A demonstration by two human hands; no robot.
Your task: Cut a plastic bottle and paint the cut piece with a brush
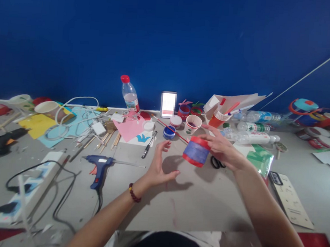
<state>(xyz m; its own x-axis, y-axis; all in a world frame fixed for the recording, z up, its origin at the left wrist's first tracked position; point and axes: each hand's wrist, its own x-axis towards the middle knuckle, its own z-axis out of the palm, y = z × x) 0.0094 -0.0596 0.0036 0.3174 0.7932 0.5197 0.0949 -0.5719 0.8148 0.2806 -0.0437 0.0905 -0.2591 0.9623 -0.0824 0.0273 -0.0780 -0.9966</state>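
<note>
My right hand grips a short paper cup painted blue with red bands, holding it tilted above the table. My left hand is open to the left of the cup, thumb and fingers spread, not touching it. Behind the cup stand an open jar of blue paint, a white paper cup with dark liquid and a paintbrush with a red handle lying across the jar. Black-handled scissors lie partly hidden beneath my right hand.
A blue glue gun and a power strip with trailing cables lie on the left. A water bottle stands at the back. Several plastic bottles and a phone are on the right. A black pen lies near the coloured paper.
</note>
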